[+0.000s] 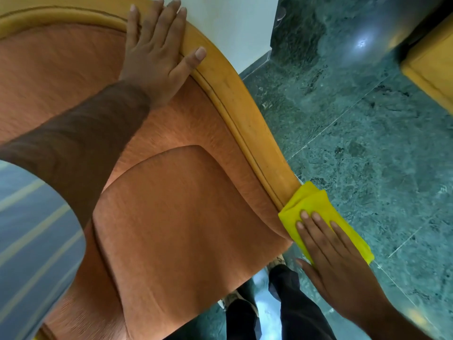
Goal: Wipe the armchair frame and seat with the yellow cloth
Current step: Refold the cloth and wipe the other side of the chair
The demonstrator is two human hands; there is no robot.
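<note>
The armchair fills the left and middle of the head view: an orange upholstered seat cushion [186,217] and backrest edged by a curved yellow-orange wooden frame [235,101]. My left hand [157,52] lies flat with spread fingers on the top of the backrest, across the frame's upper curve. The folded yellow cloth [316,207] sits on the lower end of the right frame rail. My right hand [328,256] presses flat on the cloth, fingers extended; its palm hides the cloth's lower part.
Green marbled floor tiles [355,133] spread to the right of the chair. A white wall corner [232,25] stands behind the backrest. Another yellow wooden furniture piece [431,69] sits at the upper right. My dark-trousered legs [282,307] stand at the chair's front.
</note>
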